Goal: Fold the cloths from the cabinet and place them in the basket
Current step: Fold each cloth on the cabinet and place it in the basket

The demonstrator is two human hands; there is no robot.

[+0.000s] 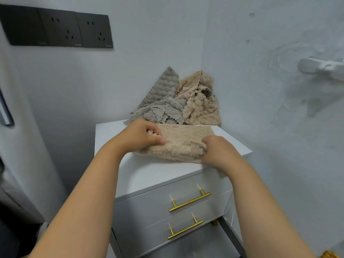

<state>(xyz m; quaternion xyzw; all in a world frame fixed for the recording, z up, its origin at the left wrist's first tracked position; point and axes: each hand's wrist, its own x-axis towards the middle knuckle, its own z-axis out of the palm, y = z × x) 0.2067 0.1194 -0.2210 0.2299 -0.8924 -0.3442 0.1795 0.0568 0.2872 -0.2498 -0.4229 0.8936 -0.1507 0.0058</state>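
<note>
Fingers [158, 140] of the left hand [141, 135] and right hand [218, 152] clamp opposite ends of the folded beige cloth [183, 140]. It lies on the white cabinet [149, 170], long axis left to right. Lettering on the sockets [95, 30] is too blurred to read.

A tan cloth [183, 144] lies folded on the white cabinet [154, 170]. Behind it, a grey cloth [160, 101] and a second tan cloth [201, 107] sit crumpled.

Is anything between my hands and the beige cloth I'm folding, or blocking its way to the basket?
No: both the left hand and right hand grip the beige cloth. The crumpled pile lies behind it. The basket isn't clearly in view, so that path can't be judged.
</note>
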